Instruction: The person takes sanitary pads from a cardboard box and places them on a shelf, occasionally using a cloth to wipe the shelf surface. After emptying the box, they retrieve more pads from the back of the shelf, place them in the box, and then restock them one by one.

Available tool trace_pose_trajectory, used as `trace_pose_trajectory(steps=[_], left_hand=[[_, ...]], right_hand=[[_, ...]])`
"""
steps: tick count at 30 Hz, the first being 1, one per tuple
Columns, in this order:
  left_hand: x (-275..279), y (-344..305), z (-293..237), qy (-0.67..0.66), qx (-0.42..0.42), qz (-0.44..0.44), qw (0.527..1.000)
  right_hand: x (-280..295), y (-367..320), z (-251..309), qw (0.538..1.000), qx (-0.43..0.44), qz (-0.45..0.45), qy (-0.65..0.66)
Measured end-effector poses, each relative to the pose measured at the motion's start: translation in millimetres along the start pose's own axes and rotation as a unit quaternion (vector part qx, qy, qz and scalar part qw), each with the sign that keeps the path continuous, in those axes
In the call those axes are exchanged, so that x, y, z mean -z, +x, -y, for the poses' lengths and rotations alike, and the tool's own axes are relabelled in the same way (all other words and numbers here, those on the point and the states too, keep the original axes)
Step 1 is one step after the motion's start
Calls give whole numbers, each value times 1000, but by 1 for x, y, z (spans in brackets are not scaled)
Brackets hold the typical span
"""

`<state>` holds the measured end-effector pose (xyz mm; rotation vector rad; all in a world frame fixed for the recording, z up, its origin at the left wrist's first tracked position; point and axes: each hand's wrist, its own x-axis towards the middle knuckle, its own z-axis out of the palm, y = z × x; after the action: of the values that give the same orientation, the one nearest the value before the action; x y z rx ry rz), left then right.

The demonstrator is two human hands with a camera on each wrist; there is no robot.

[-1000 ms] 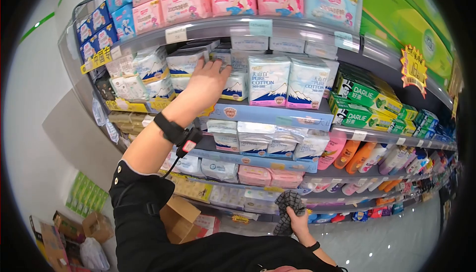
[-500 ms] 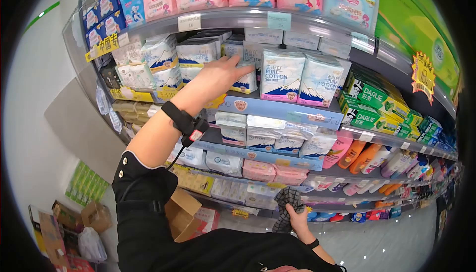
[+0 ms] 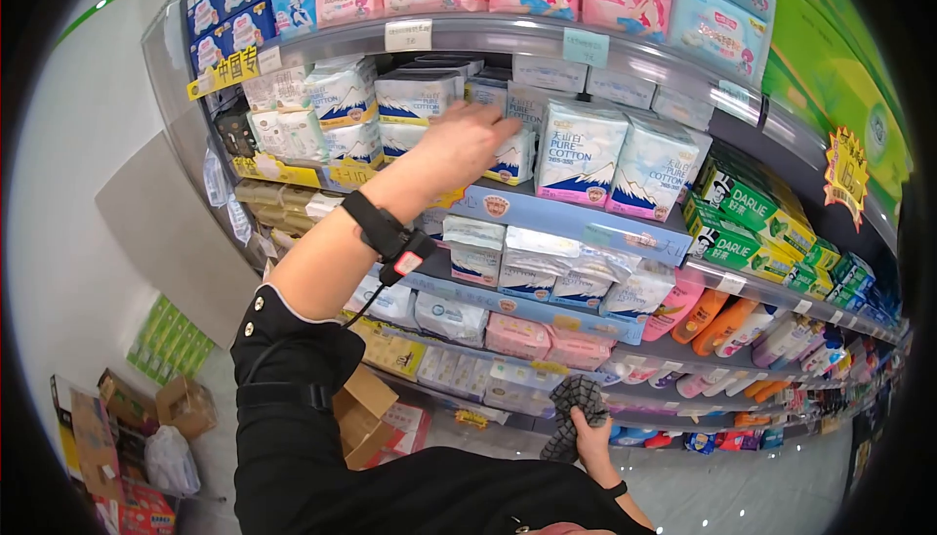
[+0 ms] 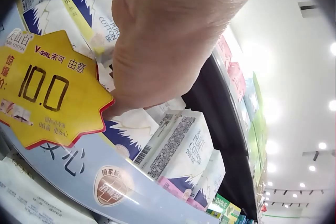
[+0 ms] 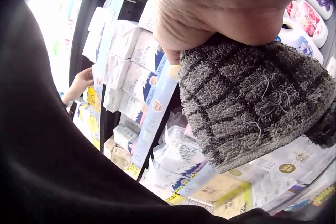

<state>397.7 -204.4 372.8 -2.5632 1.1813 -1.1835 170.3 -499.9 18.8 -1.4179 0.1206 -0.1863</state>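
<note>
My left hand reaches over the front row of white Pure Cotton sanitary pad packs, its fingers at the top of a pack with a blue mountain print. In the left wrist view the palm covers the fingertips, and a mountain-print pack shows just below it. Stacked packs stand to the left of the hand, and taller pink-edged packs to the right. Low in front of the body, my right hand grips a bunched dark grey checked towel, which hangs from the fingers.
A yellow star-shaped price tag sticks out from the shelf edge by the left wrist. Above runs another shelf edge with pink packs. Green Darlie toothpaste boxes lie at right. An opened cardboard box sits on the floor below.
The left hand has slid rightward along the pack tops, its spread fingers drawing closer together. The shelf has shifted right and slightly down in view. The right hand keeps holding the towel.
</note>
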Motion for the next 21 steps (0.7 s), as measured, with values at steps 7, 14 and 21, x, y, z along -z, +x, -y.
trace_pose_trajectory(steps=[7, 14, 21], left_hand=[[-7, 3, -17, 16, -20, 26, 999], [-12, -4, -12, 9, -9, 14, 1000], [-12, -16, -21, -20, 36, -104, 994]], right_hand=[[-16, 3, 9, 999, -1, 29, -32], [-6, 3, -2, 999, 3, 22, -26], [-4, -3, -1, 999, 16, -34, -11]])
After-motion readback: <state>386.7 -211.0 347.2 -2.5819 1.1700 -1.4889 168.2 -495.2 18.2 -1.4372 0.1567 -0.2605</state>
